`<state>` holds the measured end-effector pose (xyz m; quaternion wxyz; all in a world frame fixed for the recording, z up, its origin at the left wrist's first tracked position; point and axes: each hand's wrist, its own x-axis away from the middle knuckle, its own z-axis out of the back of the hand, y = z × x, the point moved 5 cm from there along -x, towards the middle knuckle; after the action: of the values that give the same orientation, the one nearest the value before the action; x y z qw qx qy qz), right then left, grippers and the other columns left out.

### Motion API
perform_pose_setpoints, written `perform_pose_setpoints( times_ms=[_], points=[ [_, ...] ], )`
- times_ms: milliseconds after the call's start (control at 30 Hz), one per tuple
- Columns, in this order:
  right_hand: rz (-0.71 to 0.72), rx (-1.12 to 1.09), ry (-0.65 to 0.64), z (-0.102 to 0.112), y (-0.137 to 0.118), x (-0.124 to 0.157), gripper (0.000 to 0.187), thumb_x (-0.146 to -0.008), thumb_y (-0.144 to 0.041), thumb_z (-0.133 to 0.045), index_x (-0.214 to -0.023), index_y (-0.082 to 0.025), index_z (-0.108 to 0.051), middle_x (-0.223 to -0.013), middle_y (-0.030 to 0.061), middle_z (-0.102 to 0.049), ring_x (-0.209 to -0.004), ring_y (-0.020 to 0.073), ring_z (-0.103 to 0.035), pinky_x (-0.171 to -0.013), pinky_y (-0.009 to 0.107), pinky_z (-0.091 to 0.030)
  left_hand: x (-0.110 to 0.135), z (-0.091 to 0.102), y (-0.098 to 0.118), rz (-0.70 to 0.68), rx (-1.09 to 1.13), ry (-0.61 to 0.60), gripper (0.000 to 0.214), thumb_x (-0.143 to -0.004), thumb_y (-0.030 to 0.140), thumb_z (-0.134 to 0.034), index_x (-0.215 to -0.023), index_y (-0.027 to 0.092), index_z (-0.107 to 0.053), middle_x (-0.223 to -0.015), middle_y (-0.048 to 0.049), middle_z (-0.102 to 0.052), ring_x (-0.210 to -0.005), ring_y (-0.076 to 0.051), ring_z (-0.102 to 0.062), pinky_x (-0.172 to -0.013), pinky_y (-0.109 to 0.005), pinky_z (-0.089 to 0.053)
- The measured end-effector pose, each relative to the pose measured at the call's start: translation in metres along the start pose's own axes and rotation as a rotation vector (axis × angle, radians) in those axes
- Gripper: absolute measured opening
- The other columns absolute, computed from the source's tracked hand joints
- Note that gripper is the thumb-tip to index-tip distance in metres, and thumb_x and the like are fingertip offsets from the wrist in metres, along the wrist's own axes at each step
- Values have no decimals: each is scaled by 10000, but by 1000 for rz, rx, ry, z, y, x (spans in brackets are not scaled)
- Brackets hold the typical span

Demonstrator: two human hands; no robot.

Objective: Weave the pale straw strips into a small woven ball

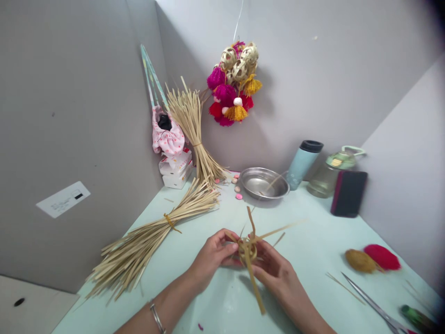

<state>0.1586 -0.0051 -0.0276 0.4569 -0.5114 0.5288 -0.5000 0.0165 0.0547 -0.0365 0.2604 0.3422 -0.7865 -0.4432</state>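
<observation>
Between my two hands, above the table, is a small woven ball of flat straw strips (247, 253), with several loose strip ends sticking out. One long end hangs down toward me, and others point up and to the right. My left hand (222, 249) pinches the ball's left side with thumb and fingers. On the right side, my right hand (273, 266) curls around the ball, its thumb below and fingers behind it. The far side of the ball and some fingertips are hidden.
A tied straw bundle (149, 236) lies left; another bundle (196, 134) stands behind. At the back are a metal bowl (259, 183), a blue tumbler (303, 164), a bottle (327, 176) and a phone (349, 194). Scissors (371, 301) and yarn bundles (380, 257) lie right. Tasselled balls (236, 83) hang above.
</observation>
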Motion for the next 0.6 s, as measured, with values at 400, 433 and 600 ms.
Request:
perform_pose_setpoints(
  times_ms=[400, 433, 600],
  points=[
    [-15, 70, -63, -3, -13, -1, 375, -853, -433, -655, -1158, -218, -700, -1130, 101, -729, -1058, 300, -655, -955, 414, -493, 0, -3, 0, 42, -31, 43, 277, -755, 317, -727, -924, 150, -584, -877, -63, -700, -792, -198, -689, -794, -386, -546],
    [-14, 75, -68, -4, -12, -1, 370, -863, -434, -643, -1163, -223, -698, -1130, 98, -729, -1060, 298, -654, -959, 411, -489, -1, -3, 0, 45, -36, 55, 278, -747, 315, -730, -914, 149, -583, -874, -64, -697, -786, -200, -689, -788, -393, -549],
    [-46, 47, -69, -2, -6, -1, 411, -867, -456, -633, -1209, -231, -670, -1176, 96, -713, -1086, 302, -646, -983, 417, -475, 0, -2, 0, 27, -38, 53, 302, -775, 356, -711, -956, 153, -580, -951, -82, -685, -847, -216, -685, -807, -429, -554]
  ],
)
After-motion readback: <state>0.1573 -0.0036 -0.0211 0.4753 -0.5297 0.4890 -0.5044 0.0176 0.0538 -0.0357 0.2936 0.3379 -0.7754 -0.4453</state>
